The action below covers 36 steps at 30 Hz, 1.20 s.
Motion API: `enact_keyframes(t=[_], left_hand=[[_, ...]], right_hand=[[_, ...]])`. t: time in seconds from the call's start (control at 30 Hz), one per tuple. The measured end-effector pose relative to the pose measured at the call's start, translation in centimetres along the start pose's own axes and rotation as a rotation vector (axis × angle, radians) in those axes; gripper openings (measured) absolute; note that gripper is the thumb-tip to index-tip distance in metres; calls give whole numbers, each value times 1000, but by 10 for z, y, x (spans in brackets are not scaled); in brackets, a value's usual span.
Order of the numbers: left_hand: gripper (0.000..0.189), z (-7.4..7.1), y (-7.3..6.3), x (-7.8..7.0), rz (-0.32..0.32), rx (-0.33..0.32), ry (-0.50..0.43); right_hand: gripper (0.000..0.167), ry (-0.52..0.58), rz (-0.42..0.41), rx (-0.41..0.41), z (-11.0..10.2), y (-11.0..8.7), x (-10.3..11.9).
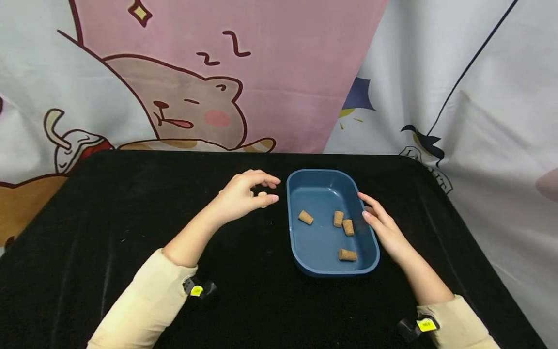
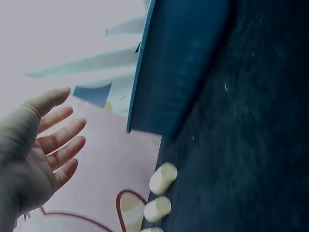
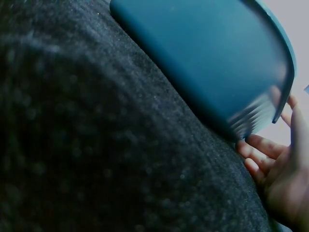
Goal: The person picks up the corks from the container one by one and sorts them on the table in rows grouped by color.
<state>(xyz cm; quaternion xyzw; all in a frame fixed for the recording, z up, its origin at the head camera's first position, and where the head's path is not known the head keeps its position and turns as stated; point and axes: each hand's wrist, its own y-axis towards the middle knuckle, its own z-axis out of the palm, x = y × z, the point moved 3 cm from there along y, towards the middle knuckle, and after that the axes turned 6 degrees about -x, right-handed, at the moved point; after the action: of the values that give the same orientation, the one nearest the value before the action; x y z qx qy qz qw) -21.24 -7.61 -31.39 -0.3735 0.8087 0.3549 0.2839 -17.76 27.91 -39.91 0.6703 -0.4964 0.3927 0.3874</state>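
A deep blue plastic tub (image 1: 309, 249) stands on the black cloth, with several cork stoppers (image 1: 347, 255) lying inside. Just left of the tub is my left hand (image 1: 239, 196), its fingers spread and its palm bare in the left wrist view. Pale cylinders, likely corks too (image 2: 163, 179), stand in a row on the cloth; in the head view my left hand mostly hides them. My right hand (image 1: 388, 232) rests against the tub's right side. In the right wrist view its relaxed fingers (image 3: 263, 145) touch the outer wall low down.
The black cloth-covered table (image 1: 131, 232) extends left of and in front of the tub. Behind it hangs a printed curtain (image 1: 283, 72) with a sleeping cartoon bear. Dark devices with yellow labels are worn at both cuffs.
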Motion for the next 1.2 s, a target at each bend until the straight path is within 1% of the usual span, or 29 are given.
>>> enact_keyframes(t=[0.07, 0.17, 0.27, 0.47, 0.57, 0.67, 0.83, 1.1, 1.2], left_hand=[[33, 8, 7, -3, 20, 52, -1], [35, 19, 18, -5, 62, 131, 31], [36, 30, 28, -5, 82, 205, 62], [39, 49, 47, -4, 85, 348, 73], [40, 58, 55, -2, 70, 408, 93], [39, 66, 61, -1, 58, 436, 158], [36, 75, 66, 0, 46, 456, 317], [29, 81, 64, -2, 20, 488, 450], [26, 84, 64, -3, -6, 503, 476]], right_hand=[[51, -4, 0, 4, 0, 1, 0], [51, -2, 3, 9, 1, 2, -1], [51, 2, 7, 13, 0, 2, -2], [52, 2, 10, 7, -2, 1, -2], [52, 12, 9, 6, -2, 1, -2], [52, 12, 11, 6, -2, 0, -2], [53, 10, 13, 7, 0, 0, -2], [52, -8, 3, 3, 0, 0, -1], [52, -15, 10, 1, -1, 0, -2]])
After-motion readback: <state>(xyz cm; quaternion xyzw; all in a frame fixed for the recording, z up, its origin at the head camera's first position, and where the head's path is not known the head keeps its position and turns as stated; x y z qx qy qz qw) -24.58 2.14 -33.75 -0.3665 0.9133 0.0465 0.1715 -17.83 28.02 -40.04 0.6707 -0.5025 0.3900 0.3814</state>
